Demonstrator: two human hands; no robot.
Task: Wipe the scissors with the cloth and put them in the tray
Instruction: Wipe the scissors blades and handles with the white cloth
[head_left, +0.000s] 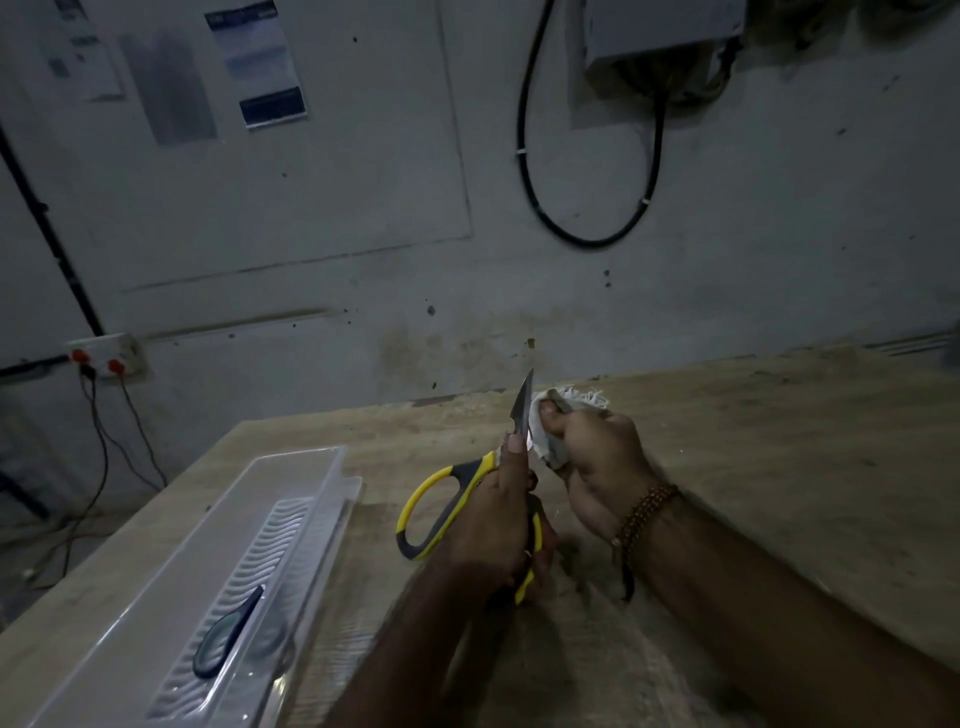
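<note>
My left hand (493, 525) grips yellow-and-grey scissors (441, 499) by the handles, blades pointing up and away above the wooden table. My right hand (597, 457), with a bead bracelet on its wrist, holds a bunched white cloth (558, 410) pressed against the right side of the blades near their base. The blade tip sticks out above the cloth. A clear plastic tray (291, 488) with a ribbed floor lies to the left on the table.
Another pair of scissors with dark handles (228, 631) lies inside the tray. The wooden table (753, 441) runs up to a grey wall. A wall socket with red switches (104, 356) and hanging wires sits at the left, past the table's edge.
</note>
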